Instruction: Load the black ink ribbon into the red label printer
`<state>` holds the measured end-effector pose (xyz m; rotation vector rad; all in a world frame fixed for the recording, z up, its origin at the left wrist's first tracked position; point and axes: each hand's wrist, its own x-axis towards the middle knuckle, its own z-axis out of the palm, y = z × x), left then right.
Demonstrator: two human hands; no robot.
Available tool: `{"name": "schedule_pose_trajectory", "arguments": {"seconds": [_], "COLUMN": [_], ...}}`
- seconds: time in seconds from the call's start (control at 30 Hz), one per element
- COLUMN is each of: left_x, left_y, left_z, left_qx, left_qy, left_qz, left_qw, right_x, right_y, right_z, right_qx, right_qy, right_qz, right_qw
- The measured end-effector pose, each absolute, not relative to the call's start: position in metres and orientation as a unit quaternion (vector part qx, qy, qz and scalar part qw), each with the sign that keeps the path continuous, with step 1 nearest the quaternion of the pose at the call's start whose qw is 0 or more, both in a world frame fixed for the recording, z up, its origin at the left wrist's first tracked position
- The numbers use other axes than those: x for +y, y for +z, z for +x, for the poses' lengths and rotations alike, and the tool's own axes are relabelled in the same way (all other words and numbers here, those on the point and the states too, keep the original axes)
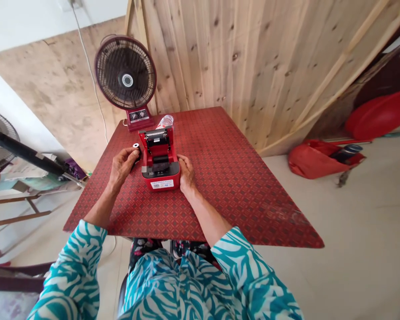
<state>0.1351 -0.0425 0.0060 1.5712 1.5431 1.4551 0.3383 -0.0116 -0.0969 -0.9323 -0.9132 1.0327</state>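
A red and black label printer (161, 183) stands on the table with its lid raised. A dark roll (159, 160) shows inside its open bay, and a white sticker is on its front. Left of the printer, my left hand (122, 164) pinches a small black roll with a white core (137, 149); part of the roll is behind the fingers. My right hand (186, 172) is pressed round the printer's right side, its fingertips partly hidden.
The red patterned table (240, 195) reaches to a wooden plank wall. Behind the printer are a clear plastic bottle (166, 121) lying down and a dark red table fan (126, 80). A red bag (315, 160) lies on the floor at right; another fan (0, 138) stands at left.
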Motion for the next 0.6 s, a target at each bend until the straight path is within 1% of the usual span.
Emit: {"name": "schedule_pose_trajectory", "arguments": {"seconds": [0.07, 0.1, 0.17, 0.27, 0.33, 0.43, 0.6], "left_x": [-0.042, -0.041, -0.041, -0.043, -0.045, -0.047, -0.044], "left_y": [0.0, -0.001, 0.001, 0.008, 0.012, 0.014, 0.015], "left_z": [0.14, 0.142, 0.144, 0.144, 0.144, 0.147, 0.155], "left_qx": [0.553, 0.549, 0.542, 0.538, 0.535, 0.528, 0.514], "left_qy": [0.561, 0.569, 0.574, 0.561, 0.553, 0.555, 0.55], "left_qz": [0.552, 0.543, 0.533, 0.539, 0.546, 0.549, 0.563], "left_qw": [0.273, 0.284, 0.304, 0.323, 0.331, 0.334, 0.341], "right_x": [-0.015, -0.018, -0.03, -0.051, -0.063, -0.073, -0.071], "right_y": [-0.087, -0.079, -0.061, -0.037, -0.028, -0.026, -0.025], "right_z": [0.343, 0.347, 0.358, 0.373, 0.378, 0.376, 0.367], "right_qx": [-0.385, -0.393, -0.488, -0.683, -0.756, -0.794, -0.784], "right_qy": [0.465, 0.448, 0.354, 0.197, 0.128, 0.067, 0.02], "right_qz": [-0.426, -0.432, -0.419, -0.345, -0.34, -0.373, -0.413], "right_qw": [0.674, 0.677, 0.679, 0.613, 0.545, 0.476, 0.462]}}
